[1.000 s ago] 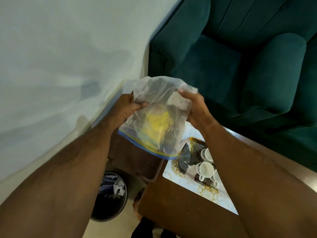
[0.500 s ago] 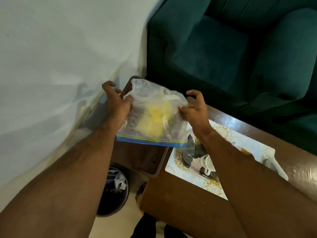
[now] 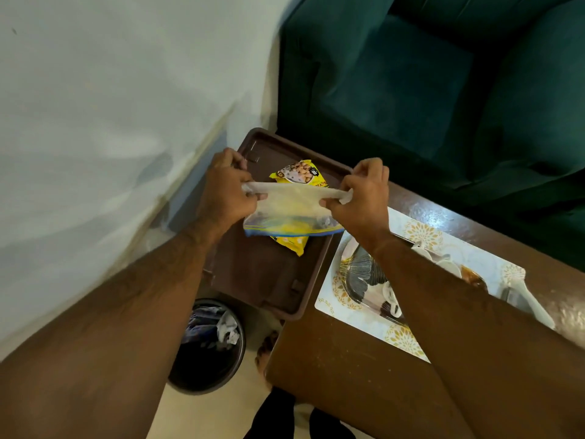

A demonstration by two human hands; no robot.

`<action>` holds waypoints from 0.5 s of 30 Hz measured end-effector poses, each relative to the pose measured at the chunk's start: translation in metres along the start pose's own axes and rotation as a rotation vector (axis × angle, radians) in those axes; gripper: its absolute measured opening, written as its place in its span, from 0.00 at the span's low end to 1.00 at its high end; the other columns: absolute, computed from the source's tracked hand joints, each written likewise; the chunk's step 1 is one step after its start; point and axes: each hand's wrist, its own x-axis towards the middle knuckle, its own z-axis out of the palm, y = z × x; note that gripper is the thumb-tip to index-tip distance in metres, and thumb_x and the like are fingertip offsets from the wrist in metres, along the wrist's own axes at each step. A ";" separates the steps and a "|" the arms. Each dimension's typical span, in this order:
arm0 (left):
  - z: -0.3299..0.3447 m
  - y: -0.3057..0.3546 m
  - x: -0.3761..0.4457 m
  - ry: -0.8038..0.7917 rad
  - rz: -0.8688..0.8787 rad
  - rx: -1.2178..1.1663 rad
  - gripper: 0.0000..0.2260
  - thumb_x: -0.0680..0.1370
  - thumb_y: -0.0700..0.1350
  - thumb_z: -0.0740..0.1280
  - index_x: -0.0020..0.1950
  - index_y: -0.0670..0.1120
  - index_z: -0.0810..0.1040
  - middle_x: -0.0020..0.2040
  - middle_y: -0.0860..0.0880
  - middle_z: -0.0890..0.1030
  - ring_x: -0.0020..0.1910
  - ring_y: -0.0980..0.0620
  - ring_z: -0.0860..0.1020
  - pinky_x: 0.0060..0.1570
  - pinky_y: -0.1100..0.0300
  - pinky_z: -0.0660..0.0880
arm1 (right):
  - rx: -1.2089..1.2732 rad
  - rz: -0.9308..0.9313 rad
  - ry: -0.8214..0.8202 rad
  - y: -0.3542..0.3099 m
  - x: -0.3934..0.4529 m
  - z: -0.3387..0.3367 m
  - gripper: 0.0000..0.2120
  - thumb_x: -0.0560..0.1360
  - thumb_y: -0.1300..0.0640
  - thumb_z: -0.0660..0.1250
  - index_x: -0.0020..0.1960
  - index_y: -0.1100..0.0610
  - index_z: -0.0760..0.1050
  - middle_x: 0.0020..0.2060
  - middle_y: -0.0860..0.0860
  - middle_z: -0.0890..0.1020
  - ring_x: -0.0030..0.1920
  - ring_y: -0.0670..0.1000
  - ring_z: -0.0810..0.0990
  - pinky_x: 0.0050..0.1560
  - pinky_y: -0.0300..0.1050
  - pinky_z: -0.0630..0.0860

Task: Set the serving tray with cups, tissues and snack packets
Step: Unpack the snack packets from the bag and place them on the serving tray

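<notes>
A clear zip bag (image 3: 292, 210) with a blue seal strip hangs upside down over the brown serving tray (image 3: 262, 280). My left hand (image 3: 226, 191) grips its left corner and my right hand (image 3: 364, 198) grips its right corner, stretching it flat. A yellow snack packet (image 3: 300, 174) lies on the tray behind the bag. Another yellow packet (image 3: 289, 243) sticks out of the bag's mouth onto the tray. White cups (image 3: 391, 299) sit on a fan-patterned plate (image 3: 364, 277), partly hidden by my right forearm.
The tray overhangs the left end of a brown wooden table (image 3: 348, 375). A floral placemat (image 3: 421, 232) carries the plate and a white utensil (image 3: 525, 299). A dark waste bin (image 3: 209, 346) stands on the floor below. A teal sofa (image 3: 427, 90) is behind, a white wall on the left.
Both hands lowered the bag from chest height down over the tray and turned it mouth down. Yellow packets that were inside now lie on the tray.
</notes>
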 end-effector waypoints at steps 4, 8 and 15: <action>-0.001 0.010 -0.013 0.008 0.194 0.018 0.08 0.66 0.42 0.69 0.40 0.39 0.80 0.44 0.45 0.79 0.42 0.44 0.79 0.42 0.50 0.78 | -0.016 0.042 -0.120 -0.016 -0.002 0.003 0.20 0.68 0.43 0.77 0.32 0.51 0.69 0.31 0.47 0.74 0.37 0.55 0.75 0.36 0.46 0.66; 0.001 0.019 -0.025 0.023 0.048 -0.029 0.10 0.69 0.45 0.69 0.48 0.47 0.73 0.41 0.49 0.81 0.37 0.44 0.80 0.37 0.50 0.79 | 0.000 0.158 -0.050 -0.038 -0.007 0.016 0.11 0.70 0.49 0.72 0.44 0.50 0.71 0.39 0.51 0.80 0.41 0.58 0.78 0.38 0.48 0.72; 0.006 0.016 -0.034 0.038 -0.219 -0.265 0.18 0.70 0.39 0.72 0.51 0.54 0.69 0.42 0.54 0.79 0.37 0.58 0.77 0.33 0.74 0.67 | -0.007 0.046 0.062 -0.087 -0.024 0.042 0.13 0.64 0.60 0.68 0.48 0.56 0.73 0.34 0.54 0.78 0.36 0.64 0.79 0.33 0.45 0.64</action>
